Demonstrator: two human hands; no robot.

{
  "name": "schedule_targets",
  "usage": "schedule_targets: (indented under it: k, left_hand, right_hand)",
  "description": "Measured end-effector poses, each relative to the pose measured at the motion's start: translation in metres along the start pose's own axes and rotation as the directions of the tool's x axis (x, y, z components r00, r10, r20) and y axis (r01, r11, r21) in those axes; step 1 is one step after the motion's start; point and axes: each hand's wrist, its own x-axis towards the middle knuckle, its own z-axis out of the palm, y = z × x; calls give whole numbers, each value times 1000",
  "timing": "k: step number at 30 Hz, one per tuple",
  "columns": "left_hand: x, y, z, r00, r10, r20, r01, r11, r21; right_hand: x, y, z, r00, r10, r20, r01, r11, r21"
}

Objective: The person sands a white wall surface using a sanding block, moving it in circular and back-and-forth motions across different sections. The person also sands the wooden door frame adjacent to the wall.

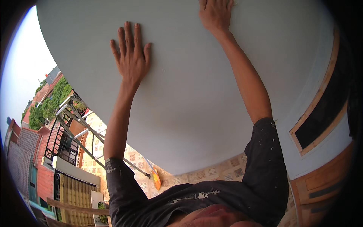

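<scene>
A broad, smooth grey wall [181, 99] fills the middle of the head view. My left hand [132, 55] lies flat against it at the upper left, fingers spread and holding nothing. Higher up and to the right, my right hand [216, 14] is against the same wall. Its fingertips are cut off by the top edge of the picture. A small pale edge [235, 2] shows beside its fingers; whether the hand holds it cannot be made out.
A metal scaffold frame [82, 124] stands at the left, over a patterned tile floor [210, 172]. A broom with orange bristles [156, 178] is near the wall's base. At the right are a wood-framed dark window [317, 124] and a wooden door [320, 181]. Rooftops lie beyond.
</scene>
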Motion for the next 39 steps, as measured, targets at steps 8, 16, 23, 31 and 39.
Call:
schedule_targets:
  k: [8, 16, 23, 31, 39]
  left_hand:
    - [41, 31, 13, 997, 55, -59, -53, 998, 32]
    - [61, 36, 14, 991, -38, -129, 50, 994, 95]
    - [40, 1, 1, 969, -203, -142, 213, 975, 59]
    - [5, -28, 0, 886, -379, -269, 383, 923, -39]
    - [-41, -74, -26, 930, -278, -242, 301, 951, 65]
  right_hand:
    - [-83, 17, -18, 965, -257, 52, 249, 960, 127]
    - [29, 33, -24, 972, -61, -225, 79, 994, 72]
    - [17, 56, -27, 955, -237, -178, 230, 971, -58]
    - [18, -79, 4, 930, -357, -91, 365, 924, 113]
    - [39, -27, 18, 901, 9, -433, -10, 1000, 2]
